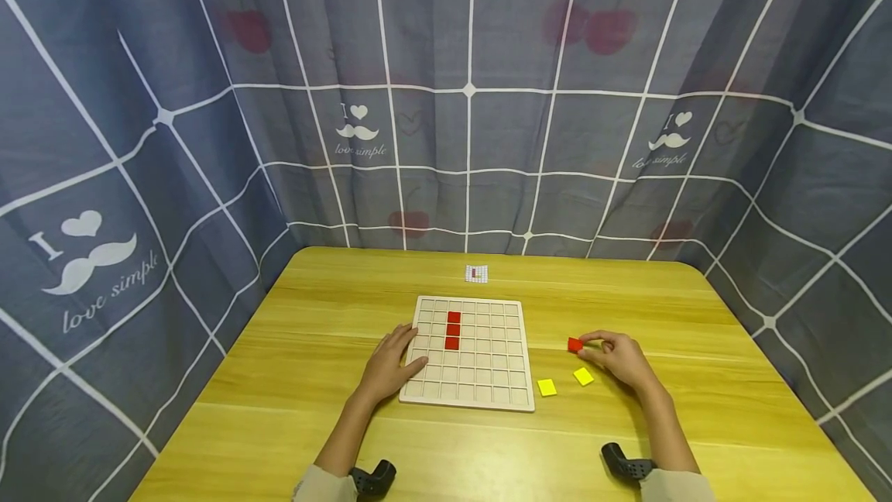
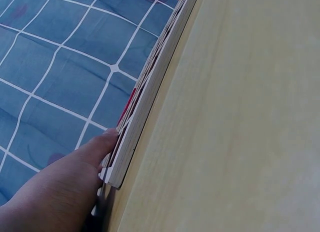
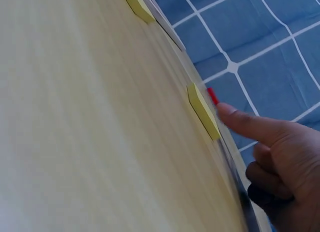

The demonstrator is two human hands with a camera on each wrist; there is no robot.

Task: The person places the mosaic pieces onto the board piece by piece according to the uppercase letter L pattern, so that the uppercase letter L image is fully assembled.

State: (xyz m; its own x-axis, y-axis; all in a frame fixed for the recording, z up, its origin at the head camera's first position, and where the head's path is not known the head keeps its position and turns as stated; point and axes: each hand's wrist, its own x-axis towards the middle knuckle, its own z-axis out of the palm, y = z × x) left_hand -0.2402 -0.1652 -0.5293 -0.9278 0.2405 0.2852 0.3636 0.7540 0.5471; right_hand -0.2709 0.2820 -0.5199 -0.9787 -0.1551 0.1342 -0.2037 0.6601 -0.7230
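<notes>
A pale square grid board (image 1: 488, 393) lies on the table, with three red square tiles (image 1: 454, 330) in a column in its upper left part. My left hand (image 1: 389, 366) rests at the board's left edge, thumb laid over the rim and fingers stretched along the side. In the left wrist view the thumb (image 2: 102, 144) touches the board's edge (image 2: 145, 92). To the right of the board, my right hand (image 1: 619, 356) pinches a loose red tile (image 1: 574, 345) between thumb and fingers. The right wrist view shows only a sliver of this red tile (image 3: 213, 96) beyond the thumb.
Two yellow square tiles lie between the board and my right hand, one nearer the board (image 1: 547, 387) and one nearer the hand (image 1: 583, 376). A small printed grid card (image 1: 477, 274) lies behind the board. A grey checked curtain (image 1: 432, 130) hangs behind the wooden table (image 1: 488, 455).
</notes>
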